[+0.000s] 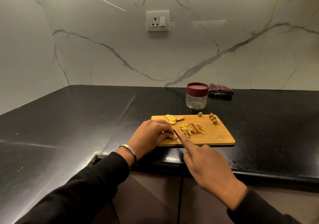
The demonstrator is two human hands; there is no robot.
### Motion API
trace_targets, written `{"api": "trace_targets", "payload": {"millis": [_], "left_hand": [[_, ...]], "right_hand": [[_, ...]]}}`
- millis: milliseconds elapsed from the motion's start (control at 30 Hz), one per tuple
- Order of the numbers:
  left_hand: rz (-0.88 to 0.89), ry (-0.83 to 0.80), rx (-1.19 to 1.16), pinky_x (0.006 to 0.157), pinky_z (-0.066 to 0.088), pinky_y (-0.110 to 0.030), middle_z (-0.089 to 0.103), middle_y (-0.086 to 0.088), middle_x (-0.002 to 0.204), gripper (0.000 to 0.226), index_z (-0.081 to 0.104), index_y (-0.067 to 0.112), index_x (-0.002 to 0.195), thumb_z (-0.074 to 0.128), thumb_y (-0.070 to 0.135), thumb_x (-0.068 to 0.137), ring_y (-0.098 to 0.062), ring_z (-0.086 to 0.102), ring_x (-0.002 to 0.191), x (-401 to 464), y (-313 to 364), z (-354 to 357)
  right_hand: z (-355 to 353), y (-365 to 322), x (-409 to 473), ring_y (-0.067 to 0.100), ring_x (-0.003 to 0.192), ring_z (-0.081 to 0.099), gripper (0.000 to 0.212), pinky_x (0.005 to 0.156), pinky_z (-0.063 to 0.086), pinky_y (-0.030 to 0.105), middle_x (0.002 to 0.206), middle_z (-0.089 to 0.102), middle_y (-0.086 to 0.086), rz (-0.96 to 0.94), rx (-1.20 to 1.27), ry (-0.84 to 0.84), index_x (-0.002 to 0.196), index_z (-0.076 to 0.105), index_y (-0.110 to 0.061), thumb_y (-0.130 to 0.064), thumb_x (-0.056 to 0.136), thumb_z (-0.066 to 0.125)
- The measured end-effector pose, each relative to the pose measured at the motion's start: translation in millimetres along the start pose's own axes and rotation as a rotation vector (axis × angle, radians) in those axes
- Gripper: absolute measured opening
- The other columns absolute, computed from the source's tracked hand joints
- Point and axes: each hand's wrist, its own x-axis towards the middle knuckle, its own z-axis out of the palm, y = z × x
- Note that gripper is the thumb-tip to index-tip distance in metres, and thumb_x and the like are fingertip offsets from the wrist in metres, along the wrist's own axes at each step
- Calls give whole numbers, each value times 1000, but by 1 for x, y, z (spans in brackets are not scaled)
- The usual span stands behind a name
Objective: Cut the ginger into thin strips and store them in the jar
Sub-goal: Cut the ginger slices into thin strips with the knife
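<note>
Head view is showing the left hand (151,134) pinning a ginger slice (174,137) under curled fingertips at the near left corner of the cutting board (217,135), while the right hand (207,165) is gripping a knife (177,135) (forefinger lying along its spine). Cut strips (191,129) are lying mid-board; the lidded jar (196,98) is standing beyond the far edge.

The left hand (151,134) hides most of the ginger piece (174,137) it pins.
</note>
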Motion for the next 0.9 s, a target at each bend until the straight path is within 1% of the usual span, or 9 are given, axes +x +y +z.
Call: {"api": "trace_targets", "payload": {"millis": [67,167,233,333,467,600,700,800,900], "left_hand": [[11,5,5,81,56,-27,72,13,104,11,77,25,98,71,31,90,-2,64,92,0,0,0],[23,-5,19,80,56,-28,71,12,105,12,76,25,100,69,31,92,-3,64,92,0,1,0],[23,0,8,80,56,-28,71,12,105,12,77,24,100,69,30,92,-3,64,92,1,1,0],[24,2,10,80,56,-27,72,11,103,12,77,25,99,69,30,92,-4,65,91,0,3,-1],[16,8,7,81,56,-25,73,10,103,14,77,26,101,69,31,92,-4,66,92,-1,3,-1],[16,7,3,80,56,-25,72,11,102,13,77,26,101,69,30,92,-4,66,91,-2,4,-2],[12,9,2,79,56,-25,73,11,101,14,78,25,101,69,31,92,-4,66,90,-2,4,-2],[0,12,0,79,56,-26,72,11,101,15,78,25,100,69,32,92,-3,66,90,-2,4,-2],[-15,15,4,78,57,-27,72,11,99,15,78,25,99,69,34,91,-4,65,88,-2,3,0]], "right_hand": [[-1,-1,3,10,73,50,55,58,37,27,78,51,-8,4,-2,-5,159,8,-39,-38,107,28],[-1,-3,7,8,69,46,56,54,31,24,77,49,-8,8,-4,-22,158,8,-39,-37,107,30],[0,-3,11,7,68,44,55,57,32,26,76,47,-7,15,-14,-34,158,9,-40,-38,107,31],[2,-3,14,8,69,46,55,58,34,26,78,50,-5,12,-4,-39,158,10,-39,-38,107,31],[1,-4,13,7,66,45,55,54,32,23,76,49,-6,13,2,-37,158,9,-39,-38,108,31],[2,-5,15,7,65,45,56,53,32,22,75,50,-7,15,1,-48,158,9,-39,-38,107,31],[1,-4,17,7,66,46,56,55,34,23,75,50,-7,6,-3,-61,158,8,-40,-37,108,30],[-1,-4,18,8,71,47,55,62,39,27,78,48,-7,7,-18,-67,159,9,-39,-37,107,30],[0,-6,14,11,76,48,58,67,40,28,81,48,-6,6,-44,-79,159,6,-37,-37,107,31]]}}
